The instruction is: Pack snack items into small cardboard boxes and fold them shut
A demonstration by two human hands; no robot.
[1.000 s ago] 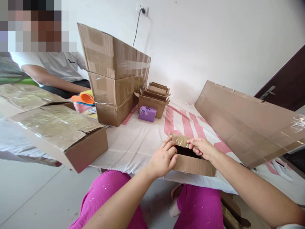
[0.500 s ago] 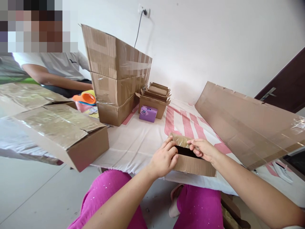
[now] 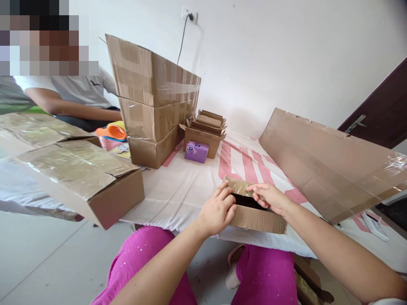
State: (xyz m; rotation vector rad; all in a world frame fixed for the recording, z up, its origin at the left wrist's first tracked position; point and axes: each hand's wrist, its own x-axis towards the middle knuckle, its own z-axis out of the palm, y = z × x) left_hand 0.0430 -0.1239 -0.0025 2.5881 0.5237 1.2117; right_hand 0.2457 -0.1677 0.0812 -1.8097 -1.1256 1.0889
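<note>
A small open cardboard box [image 3: 258, 218] sits at the near edge of a bed covered with a white and pink striped sheet [image 3: 178, 190]. My left hand [image 3: 218, 210] grips the box's left end, fingers curled over its rim. My right hand [image 3: 269, 197] rests on the far taped flap [image 3: 239, 185], fingertips pinching its edge. The inside of the box is dark and I cannot see what it holds.
A tall taped carton [image 3: 152, 99] stands at the back, with a small open box [image 3: 205, 131] and a purple packet [image 3: 197, 151] beside it. A long box [image 3: 76, 173] lies at left, flat cardboard [image 3: 330, 165] at right. Another person [image 3: 73, 99] sits at far left.
Both hands stay on the small box. My right fingers have shifted slightly along the taped flap; the view has wobbled a little.
</note>
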